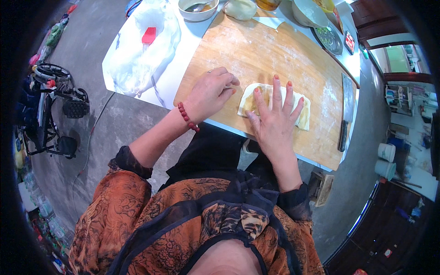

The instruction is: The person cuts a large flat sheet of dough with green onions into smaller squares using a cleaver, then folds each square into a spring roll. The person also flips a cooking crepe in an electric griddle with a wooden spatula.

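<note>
A flat piece of dough point(249, 95) with a yellowish, oily-looking spread on its upper face lies near the front of a floured wooden board point(213, 58). My right hand point(276, 122) rests palm down over it, fingers spread, hiding the middle of the sheet. Just left of the dough, my left hand point(213, 89) is over the board with its fingers loosely bent. A gap shows between its thumb and fingertips, and nothing is seen in it. A cleaver point(347, 103) lies along the board's right edge, its black handle towards me.
At the back stand a bowl with a spoon point(198, 9), a lump of dough point(240, 8) and a white bowl point(309, 13). A plate with chopped greens point(328, 39) sits right. Left, a red brush point(149, 35) lies on a plastic bag point(134, 65). A wheelchair point(51, 103) stands left.
</note>
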Tool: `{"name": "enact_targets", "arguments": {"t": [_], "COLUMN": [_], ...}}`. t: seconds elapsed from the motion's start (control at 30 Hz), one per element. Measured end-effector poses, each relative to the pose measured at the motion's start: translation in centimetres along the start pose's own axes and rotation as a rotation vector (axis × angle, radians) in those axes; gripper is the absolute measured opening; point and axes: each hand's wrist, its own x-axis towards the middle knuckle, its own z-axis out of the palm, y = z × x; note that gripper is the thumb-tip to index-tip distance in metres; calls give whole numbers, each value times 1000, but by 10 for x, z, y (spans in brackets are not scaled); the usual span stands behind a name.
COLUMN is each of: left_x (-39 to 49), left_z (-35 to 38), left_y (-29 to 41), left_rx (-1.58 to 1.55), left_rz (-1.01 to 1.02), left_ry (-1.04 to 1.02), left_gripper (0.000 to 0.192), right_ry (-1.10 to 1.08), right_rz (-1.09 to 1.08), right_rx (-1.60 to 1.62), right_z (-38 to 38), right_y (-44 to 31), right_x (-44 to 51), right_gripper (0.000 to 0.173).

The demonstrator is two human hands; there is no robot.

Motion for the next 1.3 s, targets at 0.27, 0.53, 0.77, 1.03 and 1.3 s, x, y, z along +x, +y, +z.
{"name": "enact_targets", "arguments": {"t": [0.27,0.53,0.77,1.03,1.3], "left_x": [-1,-2,-3,-3,-4], "left_z": [0,-2,-1,0,-1], "left_y": [6,5,3,3,3], "left_rx": [28,30,35,42,47], "left_rz": [-34,35,37,31,49], "left_ry": [4,12,11,9,19], "left_gripper": [14,18,18,18,18], "right_ry": [-15,1,-26,-34,28], "right_rz": [53,30,-51,-36,33], "right_rx": [-57,75,128,144,-15], "right_z": [1,7,6,6,7], "right_y": [-1,-4,-11,-11,-7], "right_x": [3,5,1,-1,4], "right_gripper": [53,57,55,52,59]}}
